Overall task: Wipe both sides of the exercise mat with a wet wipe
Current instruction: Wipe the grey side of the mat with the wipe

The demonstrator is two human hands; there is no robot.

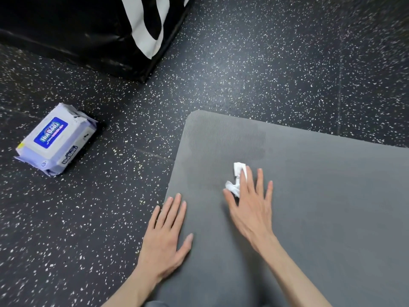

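A grey exercise mat (321, 196) lies flat on the speckled floor, its rounded corner at the upper left. A darker damp patch shows near that corner. My right hand (252, 207) lies flat on the mat with straight, spread fingers and presses a crumpled white wet wipe (236, 177) against the surface; part of the wipe sticks out beyond the fingertips. My left hand (168, 235) rests flat on the mat's left edge, fingers straight, holding nothing.
A pack of wet wipes (56, 139), white and lilac with a blue label, lies on the black speckled rubber floor (265, 63) to the left. A large black padded block with white lettering (99, 29) stands at the top left.
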